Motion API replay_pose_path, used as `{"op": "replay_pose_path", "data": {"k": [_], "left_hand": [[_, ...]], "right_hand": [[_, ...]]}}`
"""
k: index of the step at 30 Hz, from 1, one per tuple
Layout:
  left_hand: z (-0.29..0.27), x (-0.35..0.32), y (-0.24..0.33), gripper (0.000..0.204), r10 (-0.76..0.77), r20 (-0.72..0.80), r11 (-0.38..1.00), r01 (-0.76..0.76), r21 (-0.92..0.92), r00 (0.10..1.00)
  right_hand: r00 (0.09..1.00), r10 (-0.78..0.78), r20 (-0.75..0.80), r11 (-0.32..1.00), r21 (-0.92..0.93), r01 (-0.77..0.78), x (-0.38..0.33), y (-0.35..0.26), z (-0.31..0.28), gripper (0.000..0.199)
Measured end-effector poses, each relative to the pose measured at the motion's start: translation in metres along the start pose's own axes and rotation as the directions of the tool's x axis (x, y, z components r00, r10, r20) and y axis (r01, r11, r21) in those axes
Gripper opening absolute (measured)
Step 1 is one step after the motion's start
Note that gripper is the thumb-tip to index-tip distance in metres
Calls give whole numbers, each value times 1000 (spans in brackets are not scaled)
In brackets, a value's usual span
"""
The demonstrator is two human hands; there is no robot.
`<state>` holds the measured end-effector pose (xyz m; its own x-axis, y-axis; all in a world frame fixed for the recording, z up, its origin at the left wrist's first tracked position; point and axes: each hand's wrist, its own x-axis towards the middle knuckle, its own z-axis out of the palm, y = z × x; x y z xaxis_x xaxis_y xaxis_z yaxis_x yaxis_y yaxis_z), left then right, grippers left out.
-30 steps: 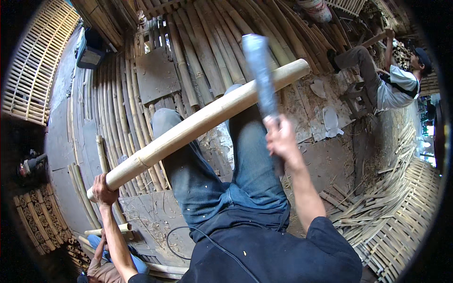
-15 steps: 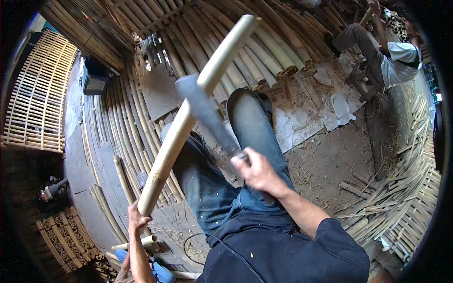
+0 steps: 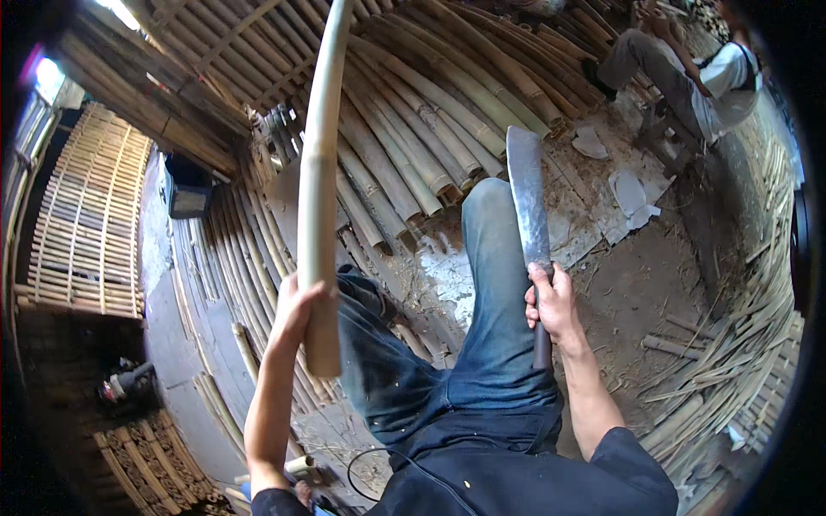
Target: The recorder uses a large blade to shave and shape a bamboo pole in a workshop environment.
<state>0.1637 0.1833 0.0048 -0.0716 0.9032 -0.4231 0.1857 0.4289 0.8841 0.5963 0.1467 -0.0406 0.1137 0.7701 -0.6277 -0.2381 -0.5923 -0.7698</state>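
Observation:
My left hand (image 3: 297, 311) grips a long pale bamboo pole (image 3: 319, 172) near its lower end; the pole stands almost upright and runs out of the top of the view. My right hand (image 3: 551, 301) holds a large cleaver-like knife (image 3: 527, 198) by its dark handle, blade pointing up and away, to the right of the pole and apart from it. Both are held above my knees in blue jeans (image 3: 482, 327). I am seated over a dirt floor.
Many bamboo poles (image 3: 430, 129) lie side by side on the ground ahead. Split bamboo strips (image 3: 731, 361) are heaped at the right. A woven slat panel (image 3: 86, 224) stands at the left. Another person (image 3: 688, 69) sits at the upper right.
The pole has swung from slanting across my lap to nearly upright. The knife has come off the pole and moved to the right, blade raised.

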Motion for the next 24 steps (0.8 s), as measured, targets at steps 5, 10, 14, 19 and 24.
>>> {"op": "replay_pose_path", "data": {"k": [5, 10, 14, 19, 24], "left_hand": [[96, 168, 64, 50, 152, -123, 984, -138, 113, 981], [168, 281, 94, 71, 396, -130, 917, -399, 8, 909], [221, 268, 77, 74, 332, 323, 942, -329, -65, 886], [216, 239, 8, 76, 184, 506, 852, -393, 345, 843], [153, 276, -130, 55, 65, 364, 943, -177, 281, 929]], "right_hand": [[998, -52, -46, 998, -25, 51, 4, 4, -19, 32], [996, -10, -87, 1000, 18, 12, 2, 9, -23, 35], [993, 26, -117, 995, 95, -15, 5, 12, -37, 32], [972, 50, -229, 997, 71, -34, 7, 0, -50, 28], [966, 37, -255, 994, 107, -10, 8, -1, -56, 25]]}}
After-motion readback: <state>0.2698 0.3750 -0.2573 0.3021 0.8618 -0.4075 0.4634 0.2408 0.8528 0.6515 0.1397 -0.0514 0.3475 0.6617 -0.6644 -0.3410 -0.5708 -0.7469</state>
